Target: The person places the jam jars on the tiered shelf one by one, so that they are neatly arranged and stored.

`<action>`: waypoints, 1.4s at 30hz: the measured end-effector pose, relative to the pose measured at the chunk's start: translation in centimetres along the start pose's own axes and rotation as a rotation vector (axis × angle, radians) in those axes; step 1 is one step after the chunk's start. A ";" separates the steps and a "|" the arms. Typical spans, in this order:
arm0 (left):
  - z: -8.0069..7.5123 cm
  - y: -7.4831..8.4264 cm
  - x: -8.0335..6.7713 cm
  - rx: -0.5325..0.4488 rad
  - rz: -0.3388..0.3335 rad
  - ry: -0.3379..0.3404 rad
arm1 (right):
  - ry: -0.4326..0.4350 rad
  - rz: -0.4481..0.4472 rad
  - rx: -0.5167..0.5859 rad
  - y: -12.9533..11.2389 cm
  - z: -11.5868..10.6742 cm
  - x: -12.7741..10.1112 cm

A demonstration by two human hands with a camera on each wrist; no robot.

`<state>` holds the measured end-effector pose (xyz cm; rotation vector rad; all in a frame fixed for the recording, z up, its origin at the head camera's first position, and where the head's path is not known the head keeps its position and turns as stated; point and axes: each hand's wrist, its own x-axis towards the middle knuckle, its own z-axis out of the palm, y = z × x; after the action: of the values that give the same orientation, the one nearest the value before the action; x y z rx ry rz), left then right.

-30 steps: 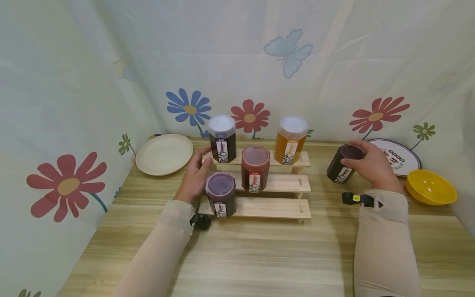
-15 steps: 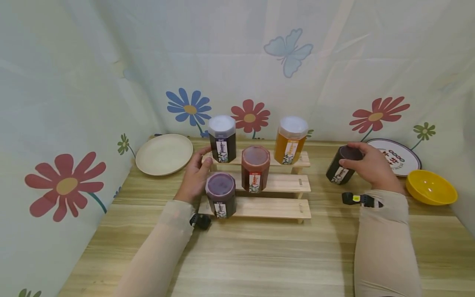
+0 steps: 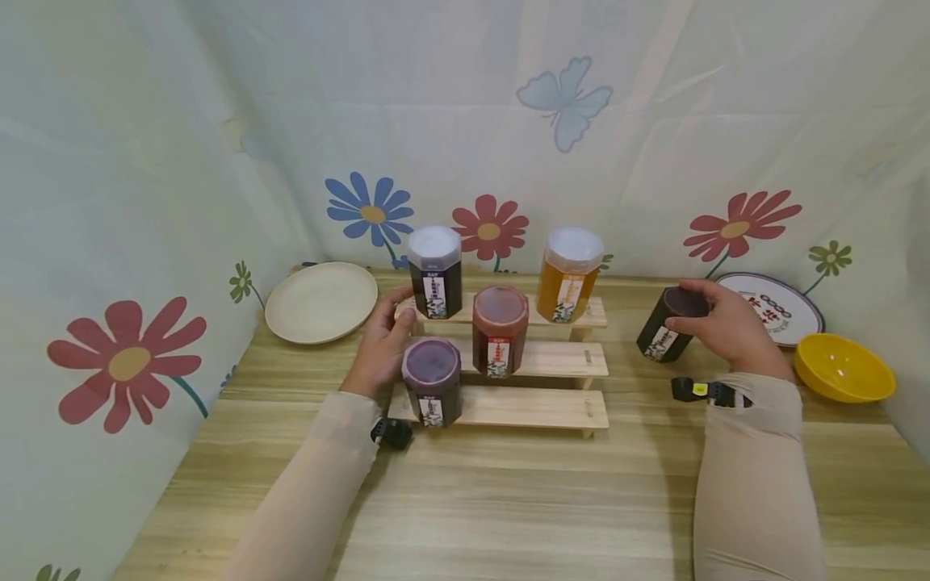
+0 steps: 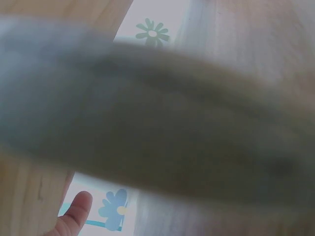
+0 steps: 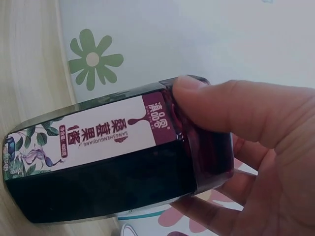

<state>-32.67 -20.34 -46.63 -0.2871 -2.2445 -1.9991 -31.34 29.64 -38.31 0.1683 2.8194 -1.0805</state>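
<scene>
My right hand (image 3: 726,327) grips a dark jam jar (image 3: 659,335) by its lid end, thumb on the near side and fingers round the far side. Its white label (image 5: 93,130) with plants and purple lettering shows in the right wrist view. The jar leans a little, its base close over the table right of the wooden stepped rack (image 3: 534,406). At the rack's left end rests my left hand (image 3: 381,343), thumb and fingers loosely extended beside the dark jar with a white lid (image 3: 436,274). Only its thumb (image 4: 78,211) shows in the left wrist view; a blurred shape covers much there.
On the rack stand an orange jar (image 3: 567,278), a reddish jar (image 3: 500,332) and a purple-lidded jar (image 3: 433,383). A cream plate (image 3: 320,303) lies at the left. A patterned plate (image 3: 792,311) and a yellow bowl (image 3: 843,369) sit at the right, before a flowered curtain (image 3: 465,105).
My right hand has shifted the dark jar slightly left and toward me. My left hand and the jars on the rack have stayed in place.
</scene>
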 end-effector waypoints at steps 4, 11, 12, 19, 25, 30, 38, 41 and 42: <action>0.0 0.0 0.1 0.006 -0.022 -0.008 | 0.016 -0.001 -0.011 -0.1 0.1 -0.2; 0.0 0.0 0.0 0.000 0.014 -0.004 | 0.007 0.005 0.017 -0.3 0.0 -0.3; 0.0 0.0 0.0 -0.001 0.021 -0.004 | 0.008 0.005 0.013 -0.4 0.0 -0.3; -0.1 -0.2 -0.1 0.003 0.021 0.003 | -0.021 -0.030 -0.078 -1.8 -1.0 -1.5; -0.1 -0.2 -0.1 0.004 0.027 0.002 | -0.076 -0.096 -0.146 -3.4 -2.0 -3.4; -0.2 -0.3 0.0 0.011 0.027 0.000 | -0.099 -0.186 -0.206 -4.6 -2.3 -4.8; 0.0 -0.2 0.0 -0.011 0.027 -0.006 | -0.135 -0.307 -0.258 -6.1 -2.3 -7.0; 0.0 -0.3 0.0 -0.023 0.031 -0.006 | -0.163 -0.336 -0.253 -6.8 -2.2 -7.7; 0.1 -0.3 0.0 -0.019 0.033 -0.005 | -0.171 -0.345 -0.249 -7.0 -2.1 -7.9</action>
<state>-32.75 -20.30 -46.90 -0.3288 -2.2098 -2.0066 -24.69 25.37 -30.97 -0.4260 2.8527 -0.7381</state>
